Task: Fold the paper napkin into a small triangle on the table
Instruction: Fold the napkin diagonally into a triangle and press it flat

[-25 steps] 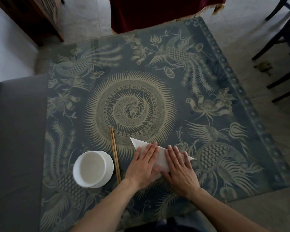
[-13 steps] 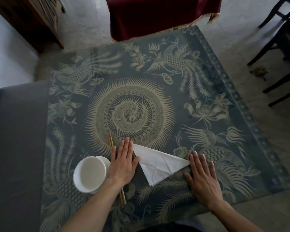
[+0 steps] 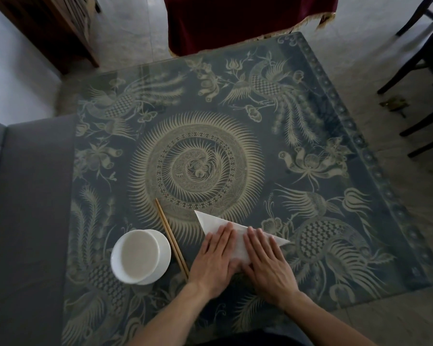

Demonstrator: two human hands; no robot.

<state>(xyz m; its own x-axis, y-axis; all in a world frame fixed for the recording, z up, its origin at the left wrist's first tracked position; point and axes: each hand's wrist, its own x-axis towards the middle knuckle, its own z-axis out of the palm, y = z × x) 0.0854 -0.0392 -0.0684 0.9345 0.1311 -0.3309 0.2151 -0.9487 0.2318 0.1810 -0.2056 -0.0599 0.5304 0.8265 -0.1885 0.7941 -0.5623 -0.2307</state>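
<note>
Both hands are back together: left hand (image 3: 214,258) and right hand (image 3: 268,262) press flat, fingers extended, on the white folded paper napkin (image 3: 216,223), gripping nothing. Its near corner hides beneath them, right of the wooden chopsticks (image 3: 170,236).

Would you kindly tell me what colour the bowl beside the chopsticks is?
The bowl is plain white, seen best in the head view.

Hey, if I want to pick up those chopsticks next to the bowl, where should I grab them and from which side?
Probably pinch the chopsticks around their middle, coming straight down from above. They lie flat on the table as a close pair, slanting away from you. The white bowl crowds their left side and your left hand covers the near tips, so the far half offers the most room for your fingers.
</note>
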